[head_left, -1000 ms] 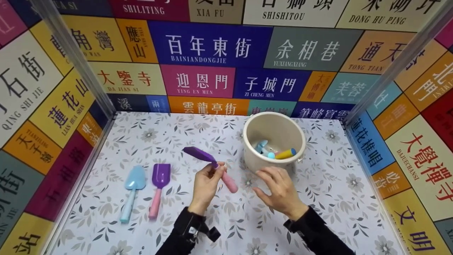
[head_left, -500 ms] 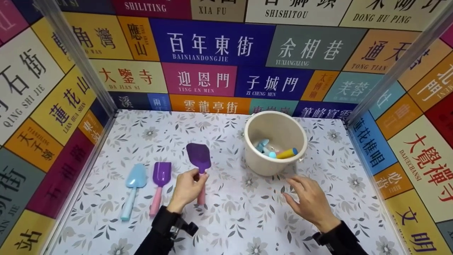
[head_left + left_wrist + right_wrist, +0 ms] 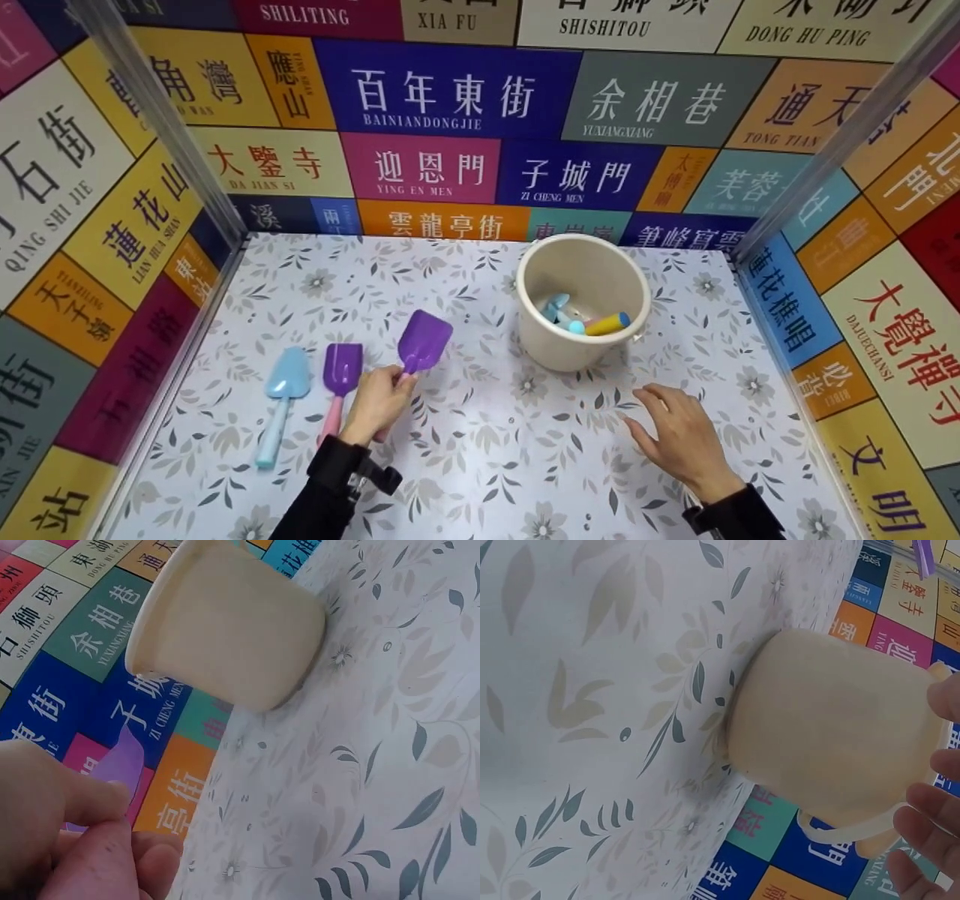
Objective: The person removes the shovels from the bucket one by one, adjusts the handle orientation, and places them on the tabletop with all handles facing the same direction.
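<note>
The left hand (image 3: 377,403) grips a purple plastic toy shovel (image 3: 424,343) by its handle — blade jutting beyond the fingers; the right hand (image 3: 684,439) rests spread and empty on the floral worktop (image 3: 480,457).

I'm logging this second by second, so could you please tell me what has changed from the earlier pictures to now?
The left hand carried the purple scoop from near the bucket leftward and down, next to the small purple scoop, and still grips it. The right hand, open, drew back from the bucket toward the right. The bucket, blue scoop and small scoop stayed put.
</note>
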Demonstrator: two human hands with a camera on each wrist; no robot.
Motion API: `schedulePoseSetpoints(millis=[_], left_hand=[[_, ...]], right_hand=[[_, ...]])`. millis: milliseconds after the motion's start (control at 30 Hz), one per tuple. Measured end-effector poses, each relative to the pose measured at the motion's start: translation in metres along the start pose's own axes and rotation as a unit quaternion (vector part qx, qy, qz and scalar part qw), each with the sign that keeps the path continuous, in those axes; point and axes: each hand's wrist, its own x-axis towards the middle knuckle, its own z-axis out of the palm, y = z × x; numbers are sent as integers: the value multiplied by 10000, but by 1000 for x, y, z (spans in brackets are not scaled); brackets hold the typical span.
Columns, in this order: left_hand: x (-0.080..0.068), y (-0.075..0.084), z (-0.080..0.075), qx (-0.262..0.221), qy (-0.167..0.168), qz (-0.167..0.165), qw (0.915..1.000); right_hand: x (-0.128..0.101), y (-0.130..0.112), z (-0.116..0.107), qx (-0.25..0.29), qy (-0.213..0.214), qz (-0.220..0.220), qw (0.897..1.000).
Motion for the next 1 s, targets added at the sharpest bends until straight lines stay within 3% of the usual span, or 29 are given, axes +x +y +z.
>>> schedulePoseSetpoints(millis=[367, 600, 1000], left_hand=[[12, -30, 9, -217, -232, -1245, 9917], [17, -47, 15, 97, -409, -1581, 9865], [14, -54, 21, -103, -724, -2132, 9743]], right_hand=[[-6, 3, -1, 88, -163, 98, 9998], [-9, 3, 0, 32, -289, 95, 9995], [-11, 2, 1, -27, -383, 127, 9992]])
